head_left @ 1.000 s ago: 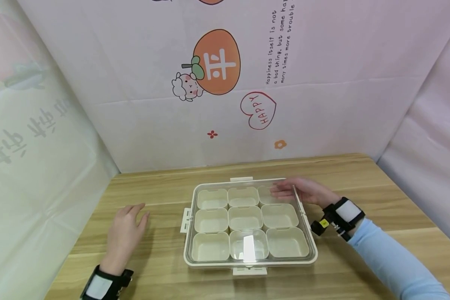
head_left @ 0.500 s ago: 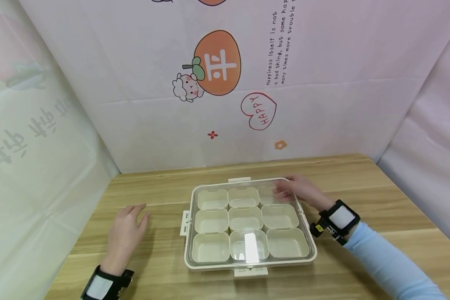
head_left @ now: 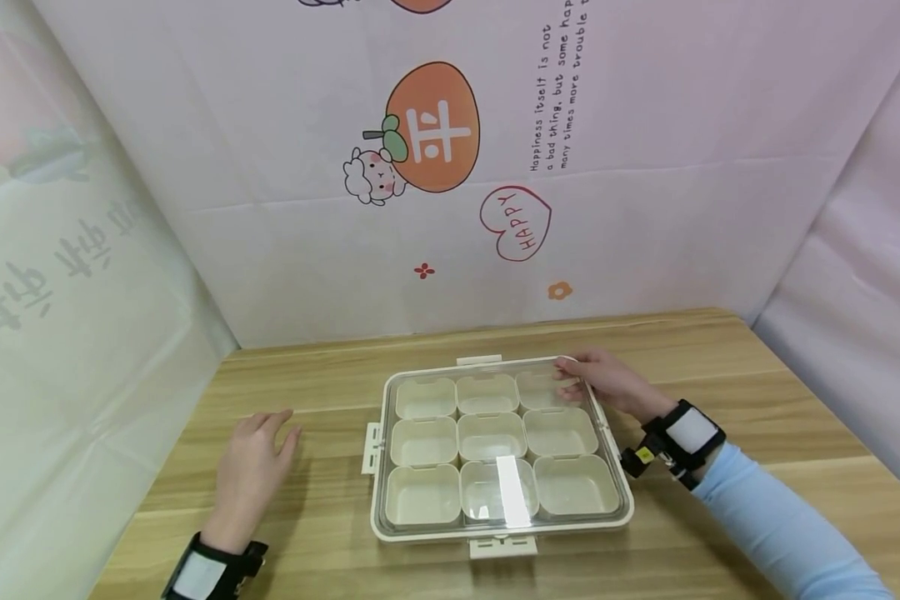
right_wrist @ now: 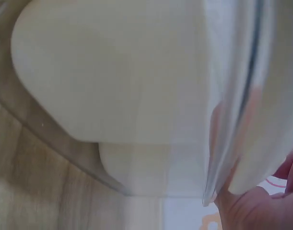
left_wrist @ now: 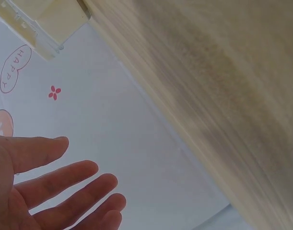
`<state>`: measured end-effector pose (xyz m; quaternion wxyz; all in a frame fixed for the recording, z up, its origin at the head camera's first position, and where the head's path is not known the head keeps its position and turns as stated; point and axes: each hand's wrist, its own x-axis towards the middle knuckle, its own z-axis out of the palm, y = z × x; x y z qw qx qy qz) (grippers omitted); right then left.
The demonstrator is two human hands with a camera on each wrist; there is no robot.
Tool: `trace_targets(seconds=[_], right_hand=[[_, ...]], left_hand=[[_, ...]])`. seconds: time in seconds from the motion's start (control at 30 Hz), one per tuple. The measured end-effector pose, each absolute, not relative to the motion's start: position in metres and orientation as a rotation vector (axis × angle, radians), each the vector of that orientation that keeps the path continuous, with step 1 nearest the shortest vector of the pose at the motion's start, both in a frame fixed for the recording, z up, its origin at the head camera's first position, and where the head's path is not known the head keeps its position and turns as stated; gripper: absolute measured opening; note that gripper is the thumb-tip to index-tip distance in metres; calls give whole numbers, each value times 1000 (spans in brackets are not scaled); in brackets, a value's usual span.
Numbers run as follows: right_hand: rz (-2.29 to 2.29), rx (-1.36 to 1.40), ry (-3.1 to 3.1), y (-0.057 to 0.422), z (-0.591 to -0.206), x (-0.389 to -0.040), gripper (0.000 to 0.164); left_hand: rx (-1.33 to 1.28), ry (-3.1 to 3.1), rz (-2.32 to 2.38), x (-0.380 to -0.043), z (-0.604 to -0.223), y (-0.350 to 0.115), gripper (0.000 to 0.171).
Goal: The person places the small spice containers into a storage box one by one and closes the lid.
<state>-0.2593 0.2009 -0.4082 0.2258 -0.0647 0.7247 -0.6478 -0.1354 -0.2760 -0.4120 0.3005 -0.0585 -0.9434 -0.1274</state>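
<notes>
A shallow storage box with a clear lid (head_left: 435, 456) and cream rim stands mid-table in the head view, holding several cream compartment cups (head_left: 491, 437). Cream side clips (head_left: 503, 547) stick out at its sides. At the back right corner, my right hand (head_left: 603, 383) pinches the lid's rim; some fingers show through the clear plastic. The right wrist view shows fingers (right_wrist: 261, 211) close against the rim edge, partly hidden by it. Well left of the box, my left hand (head_left: 251, 458) hovers near the table with its fingers loosely bent and holds nothing.
The wooden table (head_left: 315, 383) reaches back to a white printed cloth (head_left: 307, 275). More cloth hangs at the left (head_left: 82, 350) and right (head_left: 855, 333). A camera strap sits on each wrist.
My right fingers, straighter over the back right corner before, have drawn in and bent at the rim. The bright reflection on the lid has shifted right. My left hand has stayed still.
</notes>
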Motion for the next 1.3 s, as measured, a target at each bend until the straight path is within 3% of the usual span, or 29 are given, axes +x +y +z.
trace_targets(seconds=[0.33, 0.63, 0.87, 1.1, 1.3], right_hand=[[-1839, -137, 1932, 204, -401, -262, 29], [-1807, -148, 1950, 205, -402, -267, 35], [-1841, -120, 1929, 205, -400, -268, 31], [-1746, -113, 2115, 201, -398, -262, 49], [-1600, -85, 2285, 196, -393, -255, 45]], left_hand=[[-139, -2526, -333, -135, -413, -277, 28], [-135, -2518, -329, -135, -414, -276, 28], [-152, -2504, -333, -137, -414, -276, 27], [-159, -2504, -339, -137, -414, -277, 27], [-155, -2515, -339, -136, -412, -277, 27]])
